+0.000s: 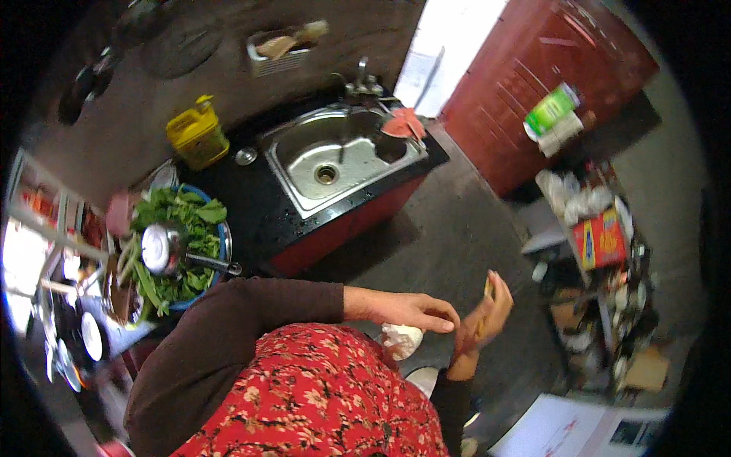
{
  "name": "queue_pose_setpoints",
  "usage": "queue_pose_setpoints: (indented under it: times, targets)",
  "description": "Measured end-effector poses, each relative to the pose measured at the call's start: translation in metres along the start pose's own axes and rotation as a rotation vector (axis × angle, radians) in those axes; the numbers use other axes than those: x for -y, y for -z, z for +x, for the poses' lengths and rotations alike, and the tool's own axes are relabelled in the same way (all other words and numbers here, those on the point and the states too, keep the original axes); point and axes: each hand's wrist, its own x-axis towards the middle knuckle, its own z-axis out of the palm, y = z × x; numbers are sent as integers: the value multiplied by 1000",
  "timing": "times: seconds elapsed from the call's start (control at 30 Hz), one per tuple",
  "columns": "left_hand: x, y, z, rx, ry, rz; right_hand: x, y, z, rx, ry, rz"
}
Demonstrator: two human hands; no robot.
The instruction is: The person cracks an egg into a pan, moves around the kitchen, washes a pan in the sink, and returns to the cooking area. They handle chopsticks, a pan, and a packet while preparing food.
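Observation:
My left hand (420, 311) reaches in from the left out of a dark brown sleeve, its thumb and fingers apart near my right wrist. I cannot tell whether they touch. Just below it is a crumpled white thing (402, 341), perhaps plastic or cloth; nothing shows it gripped. My right hand (487, 313) is raised with bent fingers, and a thin yellowish thing (489, 287) shows at them, too blurred to name. A yellowish band (480, 328) lies near that wrist. Both hands are in front of my red floral garment (320, 394).
Ahead is a steel sink (357, 154) in a black counter (251, 211), with a yellow jerrycan (197, 137). At left, leafy greens (200, 214) and a metal pan (163, 248) sit in a blue-rimmed basin (227, 234). A red door (514, 91) and a cluttered rack (605, 320) stand right.

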Motion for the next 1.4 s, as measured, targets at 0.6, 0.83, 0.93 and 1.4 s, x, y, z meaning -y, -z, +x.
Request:
queue_pose_setpoints:
  times: [0.6, 0.83, 0.93, 1.4]
  targets:
    - [98, -214, -291, -1651, -582, -484, 331, -104, -141, 1300, -23, 1610]
    - [169, -337, -432, -2050, -1079, -445, 506, -64, -287, 1722, 366, 1800]
    - [177, -418, -513, -2068, -1274, -436, 601, -38, -343, 1673, 685, 1952]
    - [249, -660, -788, -2653, -1509, -391, 930, -145, -509, 2017, 255, 1629]
